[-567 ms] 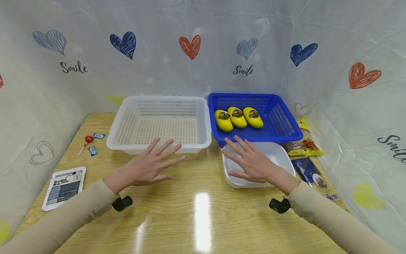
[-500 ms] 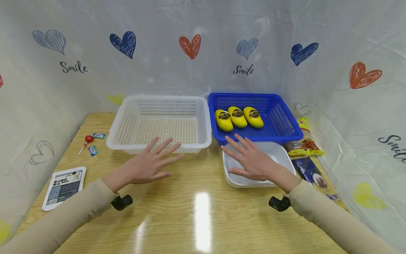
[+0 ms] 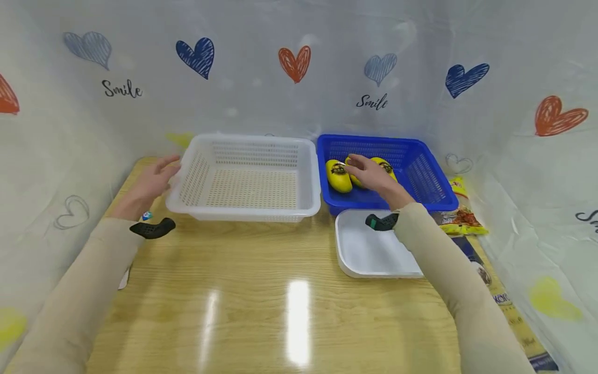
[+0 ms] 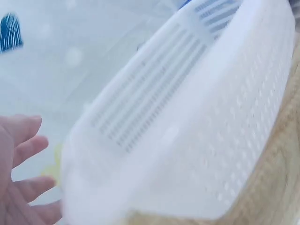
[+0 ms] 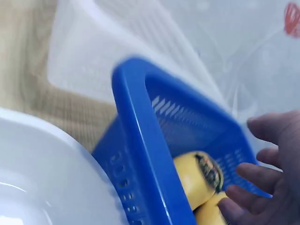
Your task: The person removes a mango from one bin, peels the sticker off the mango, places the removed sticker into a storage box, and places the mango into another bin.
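My left hand [image 3: 150,183] is at the left end of the white perforated basket [image 3: 243,212], fingers loosely bent beside its rim. In the left wrist view those fingers [image 4: 32,187] are spread and hold nothing. My right hand [image 3: 374,174] hovers over the blue basket [image 3: 420,200], in which three yellow mangoes with dark labels lie. The left mango [image 3: 339,179] shows most fully; my hand partly covers the middle and right ones. In the right wrist view, the parted fingers [image 5: 258,176] are just above the mangoes [image 5: 194,180], gripping none.
A white tub [image 3: 369,254] stands in front of the blue basket. Snack packets, one a yellow bag [image 3: 460,213], lie along the right side. A small blue wrapper [image 3: 147,215] shows beside my left wrist. A printed curtain [image 3: 252,93] surrounds the wooden table [image 3: 243,301].
My left hand has moved left and forward from the white basket's front to its left end. My right hand has moved forward from over the white tub to over the mangoes. The head view has shifted slightly.
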